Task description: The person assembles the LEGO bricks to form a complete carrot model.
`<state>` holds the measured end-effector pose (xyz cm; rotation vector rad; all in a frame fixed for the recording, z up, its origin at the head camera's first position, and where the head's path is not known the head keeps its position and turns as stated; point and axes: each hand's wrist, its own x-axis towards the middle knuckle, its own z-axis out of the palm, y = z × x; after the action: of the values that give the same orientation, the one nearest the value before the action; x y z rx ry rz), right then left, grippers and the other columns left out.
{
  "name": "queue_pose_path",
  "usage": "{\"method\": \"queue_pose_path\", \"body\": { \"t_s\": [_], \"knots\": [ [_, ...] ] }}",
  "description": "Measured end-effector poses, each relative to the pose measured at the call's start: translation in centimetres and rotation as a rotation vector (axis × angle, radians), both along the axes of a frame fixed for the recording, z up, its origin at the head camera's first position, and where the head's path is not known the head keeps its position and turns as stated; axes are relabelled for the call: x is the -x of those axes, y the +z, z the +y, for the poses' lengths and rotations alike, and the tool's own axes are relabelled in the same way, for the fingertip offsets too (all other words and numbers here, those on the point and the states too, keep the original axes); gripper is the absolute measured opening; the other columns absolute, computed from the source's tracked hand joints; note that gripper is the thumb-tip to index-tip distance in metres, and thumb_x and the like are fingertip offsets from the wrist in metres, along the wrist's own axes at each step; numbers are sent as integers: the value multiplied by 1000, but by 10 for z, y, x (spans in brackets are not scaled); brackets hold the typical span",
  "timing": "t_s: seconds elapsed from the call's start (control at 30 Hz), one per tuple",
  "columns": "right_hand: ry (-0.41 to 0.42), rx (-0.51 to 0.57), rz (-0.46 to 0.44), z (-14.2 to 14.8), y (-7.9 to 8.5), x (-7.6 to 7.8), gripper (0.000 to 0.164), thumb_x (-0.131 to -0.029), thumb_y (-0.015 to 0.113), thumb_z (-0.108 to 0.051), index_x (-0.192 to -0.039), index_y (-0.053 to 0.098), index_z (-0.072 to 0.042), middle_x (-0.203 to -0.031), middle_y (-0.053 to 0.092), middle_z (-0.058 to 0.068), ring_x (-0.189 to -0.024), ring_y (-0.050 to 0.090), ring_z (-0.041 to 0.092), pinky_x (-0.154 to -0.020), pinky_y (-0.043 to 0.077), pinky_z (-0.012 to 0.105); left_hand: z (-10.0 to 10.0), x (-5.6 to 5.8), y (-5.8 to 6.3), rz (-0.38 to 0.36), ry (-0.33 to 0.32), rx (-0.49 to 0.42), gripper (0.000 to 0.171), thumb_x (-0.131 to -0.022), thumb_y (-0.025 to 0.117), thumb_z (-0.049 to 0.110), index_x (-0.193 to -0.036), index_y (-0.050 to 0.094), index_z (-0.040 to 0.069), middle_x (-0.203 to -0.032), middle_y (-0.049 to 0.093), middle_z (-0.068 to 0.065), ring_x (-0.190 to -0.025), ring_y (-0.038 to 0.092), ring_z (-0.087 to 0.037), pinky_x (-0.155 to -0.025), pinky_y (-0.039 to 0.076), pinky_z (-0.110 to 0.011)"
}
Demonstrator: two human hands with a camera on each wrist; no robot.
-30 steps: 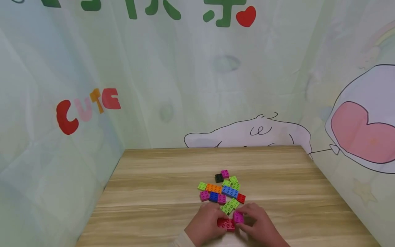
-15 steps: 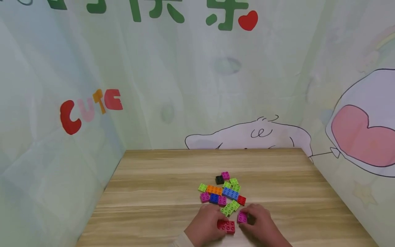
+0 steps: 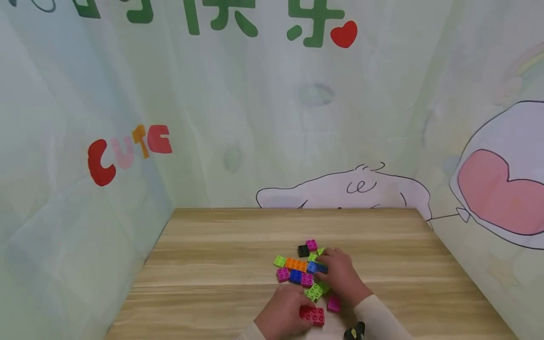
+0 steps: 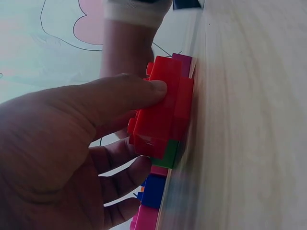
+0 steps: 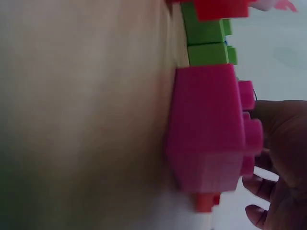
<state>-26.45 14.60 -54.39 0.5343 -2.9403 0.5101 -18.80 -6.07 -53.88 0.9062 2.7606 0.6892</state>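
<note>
Left hand (image 3: 282, 309) at the near part of the wooden table (image 3: 204, 302), fingers bare, clamped on a red brick (image 3: 317, 316) standing studs up; in the left wrist view, thumb flat against its smooth side and other fingers behind (a step along that side, so cannot tell whether one brick or two stacked); just beyond the hand, from left to right, a small lime brick (image 3: 279, 261), a magenta brick (image 3: 283, 274), a dark blue brick (image 3: 295, 276), an orange brick (image 3: 296, 264) and a black brick (image 3: 303, 250); then a second magenta brick (image 3: 307, 280) beside the dark blue, a third magenta brick (image 3: 311, 245) at the far end, and a light blue brick (image 3: 312, 267) partly covered; nearer, between the hands, a pair of lime-green bricks (image 3: 314, 292); right of the red brick and apart from it, a lone magenta brick (image 5: 206, 110), upright on the table; farther right, right hand (image 3: 341, 274) reaching over the light blue brick, thumb and forefinger apart at its sides (cannot tell whether pinching it); beside the right sleeve (image 3: 380, 318), a black object (image 3: 354, 331) with a yellow patch; at far right, a printed balloon (image 3: 501, 193) with a pink heart.
</note>
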Motion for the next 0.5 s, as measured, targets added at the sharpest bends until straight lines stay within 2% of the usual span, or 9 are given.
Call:
{"method": "queue_pose_path", "body": {
  "t_s": [0.13, 0.23, 0.37, 0.5],
  "knots": [
    [25, -92, 14, -8, -1, 7, 33, -81, 90, -33, -108, 79, -17, -112, 64, -1, -102, 49, 23, -91, 42, 47, 0, -1, -1, -6, -12, -12, 27, -78, 89, 33, -103, 81, 31, -88, 54, 21, -85, 47, -1, -88, 43, -31],
    [32, -84, 10, -9, 0, 8, 33, -80, 91, -34, -106, 78, -19, -117, 64, -2, -108, 48, 23, -95, 39, 48, 0, -2, -1, -23, -2, -16, 26, -78, 89, 33, -103, 81, 31, -88, 54, 21, -85, 47, -1, -86, 43, -30],
    [10, 62, -9, -2, 10, 0, 32, -82, 90, -32, -108, 74, -20, -117, 66, -5, -112, 52, 21, -102, 38, 51, -1, -2, -1, -23, 4, -33, 25, -78, 90, 33, -101, 81, 31, -86, 52, 21, -84, 46, -1, -84, 42, -29],
    [34, 221, -41, 9, 26, -23, 32, -83, 89, -27, -111, 74, -20, -109, 70, -8, -103, 61, 16, -102, 43, 54, -2, 0, -3, -14, 4, -72, 23, -77, 90, 33, -99, 81, 33, -85, 52, 22, -83, 46, -1, -80, 41, -27]
  ]
}}
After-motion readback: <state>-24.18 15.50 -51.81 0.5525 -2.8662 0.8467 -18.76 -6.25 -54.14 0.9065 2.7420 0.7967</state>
